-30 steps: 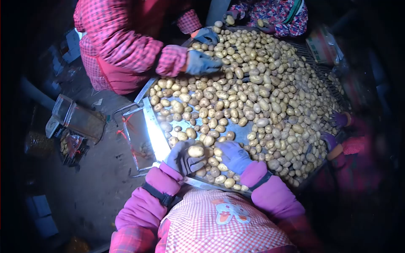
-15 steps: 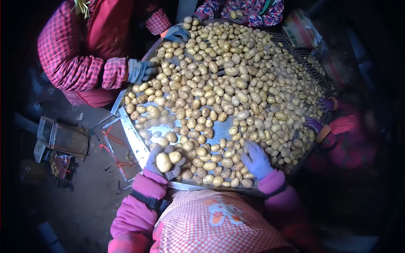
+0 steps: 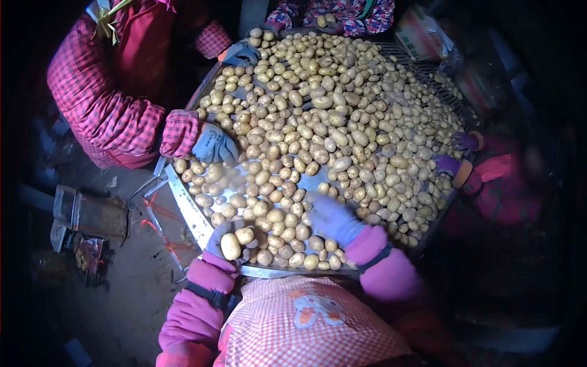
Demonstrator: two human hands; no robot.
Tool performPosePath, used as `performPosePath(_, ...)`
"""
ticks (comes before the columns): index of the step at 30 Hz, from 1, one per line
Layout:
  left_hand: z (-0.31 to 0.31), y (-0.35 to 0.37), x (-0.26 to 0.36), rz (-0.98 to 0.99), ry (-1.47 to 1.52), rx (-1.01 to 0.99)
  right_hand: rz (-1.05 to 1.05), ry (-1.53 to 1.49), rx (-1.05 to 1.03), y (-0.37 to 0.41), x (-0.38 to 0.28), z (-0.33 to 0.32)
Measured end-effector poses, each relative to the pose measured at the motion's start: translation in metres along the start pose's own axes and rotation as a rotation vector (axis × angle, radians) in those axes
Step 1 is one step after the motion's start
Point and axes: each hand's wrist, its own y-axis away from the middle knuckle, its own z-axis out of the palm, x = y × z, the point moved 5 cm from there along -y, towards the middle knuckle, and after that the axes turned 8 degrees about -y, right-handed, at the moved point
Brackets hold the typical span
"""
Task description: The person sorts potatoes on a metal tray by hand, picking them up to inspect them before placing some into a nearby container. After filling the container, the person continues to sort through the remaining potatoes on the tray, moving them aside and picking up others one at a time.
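My left hand point(image 3: 215, 242), in a pale glove, is at the near left edge of the sorting table. It is closed around a large yellow potato point(image 3: 231, 246) and a smaller potato point(image 3: 244, 236). My right hand point(image 3: 333, 219), gloved too and slightly blurred, reaches over the loose potatoes point(image 3: 289, 232) in front of me. Its fingers are stretched out at the near potatoes, and I see nothing held in it.
A potato heap covers much of the metal table point(image 3: 194, 205). At the left, a co-worker's gloved hand point(image 3: 215, 145) is over the potatoes. Another person's purple gloves point(image 3: 451, 165) are at the right edge. A bin point(image 3: 101, 214) stands on the floor at left.
My right hand has moved left across the potatoes. My left hand keeps its potatoes and has shifted slightly left. The left co-worker's near hand has come forward over the potatoes.
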Motion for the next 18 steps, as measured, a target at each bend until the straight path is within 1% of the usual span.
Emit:
performPosePath(1, 0.008, 0.003, -0.001, -0.001, -0.002, 0.094, -0.07, -0.197, 0.248, -0.007, 0.022, -0.025)
performPosePath(2, 0.008, 0.003, -0.001, -0.007, 0.002, 0.102, 0.095, -0.202, 0.355, -0.011, 0.033, -0.053)
performPosePath(3, 0.009, 0.002, 0.0, -0.011, 0.005, 0.104, -0.112, 0.376, 0.543, -0.012, 0.036, -0.086)
performPosePath(4, 0.01, 0.002, 0.0, -0.01, 0.006, 0.104, -0.095, 0.65, 0.635, -0.01, 0.066, -0.096)
performPosePath(5, 0.011, 0.002, 0.0, -0.026, 0.025, 0.1, -0.094, 0.65, 0.636, -0.006, 0.064, -0.092)
performPosePath(7, 0.01, 0.0, -0.001, -0.043, 0.041, 0.09, 0.166, 0.7, 0.471, 0.001, 0.061, -0.075)
performPosePath(8, 0.01, 0.0, -0.001, -0.031, 0.039, 0.06, 0.214, 0.579, 0.304, 0.0, 0.057, -0.065)
performPosePath(9, 0.014, 0.0, -0.002, -0.027, 0.037, 0.033, 0.223, 0.576, 0.304, 0.006, 0.045, -0.054)
performPosePath(11, 0.015, 0.002, -0.002, -0.054, 0.08, 0.029, 0.103, 0.601, 0.243, 0.022, 0.022, -0.026)
performPosePath(13, 0.015, 0.005, -0.001, -0.047, 0.07, 0.017, -0.134, 0.278, 0.182, 0.037, 0.034, -0.018)
performPosePath(14, 0.018, 0.006, 0.0, -0.079, 0.094, 0.023, -0.081, 0.044, 0.192, 0.047, 0.037, -0.026)
performPosePath(15, 0.013, 0.005, -0.001, -0.115, 0.115, 0.009, -0.07, 0.046, 0.207, 0.058, 0.045, -0.034)
performPosePath(17, 0.012, 0.003, 0.0, -0.127, 0.12, -0.045, 0.085, 0.019, 0.572, 0.095, 0.074, -0.069)
performPosePath(18, 0.017, 0.004, 0.0, -0.125, 0.164, -0.054, 0.097, 0.023, 0.588, 0.115, 0.088, -0.075)
